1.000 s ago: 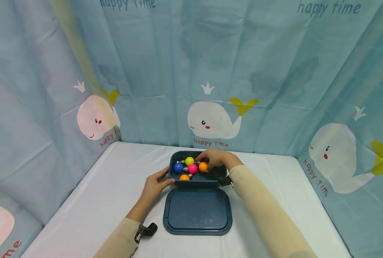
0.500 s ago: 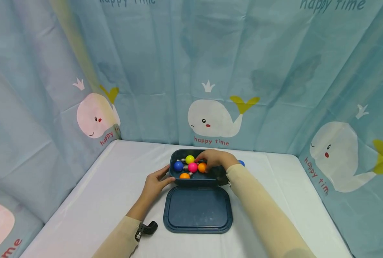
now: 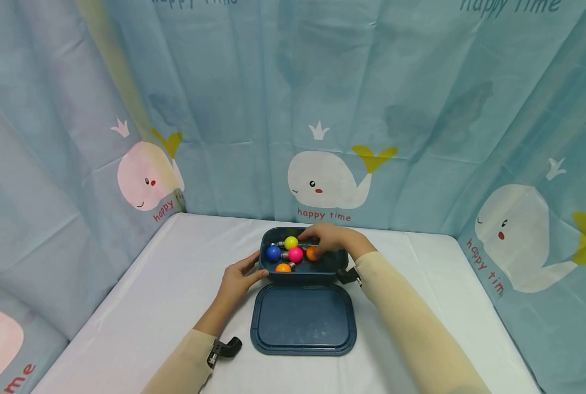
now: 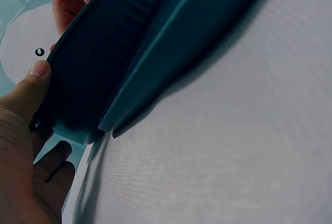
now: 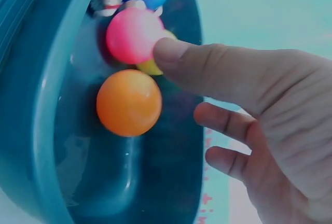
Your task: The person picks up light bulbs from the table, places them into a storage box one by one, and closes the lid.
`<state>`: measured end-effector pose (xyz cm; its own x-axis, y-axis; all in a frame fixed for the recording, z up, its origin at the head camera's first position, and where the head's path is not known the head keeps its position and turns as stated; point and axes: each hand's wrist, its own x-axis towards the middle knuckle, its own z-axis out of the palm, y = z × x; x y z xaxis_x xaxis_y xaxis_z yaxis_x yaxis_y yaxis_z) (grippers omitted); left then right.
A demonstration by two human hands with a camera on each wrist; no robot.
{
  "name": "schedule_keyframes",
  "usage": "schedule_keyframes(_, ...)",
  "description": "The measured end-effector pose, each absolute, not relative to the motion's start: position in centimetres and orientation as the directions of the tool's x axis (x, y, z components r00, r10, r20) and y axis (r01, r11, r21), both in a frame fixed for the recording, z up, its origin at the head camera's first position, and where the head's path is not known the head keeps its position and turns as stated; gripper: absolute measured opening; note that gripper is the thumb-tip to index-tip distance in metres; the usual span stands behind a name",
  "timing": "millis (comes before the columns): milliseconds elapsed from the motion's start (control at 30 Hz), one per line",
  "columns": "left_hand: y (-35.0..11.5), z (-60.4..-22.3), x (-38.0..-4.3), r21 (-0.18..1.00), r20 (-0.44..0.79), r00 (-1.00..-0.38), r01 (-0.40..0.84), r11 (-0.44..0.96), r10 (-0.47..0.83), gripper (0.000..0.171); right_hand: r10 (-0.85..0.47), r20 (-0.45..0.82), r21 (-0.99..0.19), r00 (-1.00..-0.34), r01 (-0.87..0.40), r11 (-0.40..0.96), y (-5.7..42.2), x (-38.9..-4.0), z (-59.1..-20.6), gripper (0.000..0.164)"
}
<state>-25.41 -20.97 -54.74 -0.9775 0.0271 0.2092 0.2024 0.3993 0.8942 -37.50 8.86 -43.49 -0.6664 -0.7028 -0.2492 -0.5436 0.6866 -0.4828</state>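
The orange bulb lies inside the dark blue box, just below the right hand on its thumb side — nearer to it than to the left hand, which holds the box's near corner on its own side. The box's long axis runs from one hand toward the other. The right hand's thumb and fingers stand apart, gripping nothing that shows; whether the thumb touches the orange bulb I cannot tell. Nor is that bulb's long axis clear. Between the hands sits the pink bulb.
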Motion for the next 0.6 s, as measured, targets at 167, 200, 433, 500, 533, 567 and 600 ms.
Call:
schedule_keyframes(167, -21.0, -54.8, -25.4, 0.893, 0.211, -0.977, 0.203, 0.402, 0.024, 0.065, -0.702, -0.126, -0.515, -0.701, -0.558, 0.651, 9.8, -36.3, -42.6, 0.055)
schedule_keyframes(200, -21.0, -54.8, -25.4, 0.892, 0.213, -0.977, 0.204, 0.403, 0.023, 0.065, -0.695, -0.102, -0.512, -0.712, -0.562, 0.650, 10.0, -36.1, -42.5, 0.054)
schedule_keyframes(433, -21.0, -54.8, -25.3, 0.891, 0.220, -0.975, 0.208, 0.404, 0.019, 0.064, -0.619, 0.063, -0.515, -0.783, -0.557, 0.652, 11.4, -34.2, -42.3, 0.049)
schedule_keyframes(500, -21.0, -54.8, -25.3, 0.890, 0.218, -0.976, 0.208, 0.406, 0.020, 0.064, -0.597, 0.118, -0.512, -0.794, -0.564, 0.648, 11.8, -33.4, -42.3, 0.048)
schedule_keyframes(533, -21.0, -54.8, -25.3, 0.890, 0.219, -0.976, 0.208, 0.406, 0.021, 0.064, -0.583, 0.143, -0.512, -0.800, -0.564, 0.648, 12.0, -33.1, -42.3, 0.048)
schedule_keyframes(567, -21.0, -54.8, -25.3, 0.889, 0.220, -0.975, 0.209, 0.407, 0.022, 0.065, -0.567, 0.166, -0.512, -0.807, -0.562, 0.650, 12.2, -32.7, -42.4, 0.048)
schedule_keyframes(600, -21.0, -54.8, -25.3, 0.889, 0.220, -0.975, 0.210, 0.408, 0.023, 0.065, -0.547, 0.185, -0.516, -0.816, -0.555, 0.653, 12.4, -32.3, -42.4, 0.047)
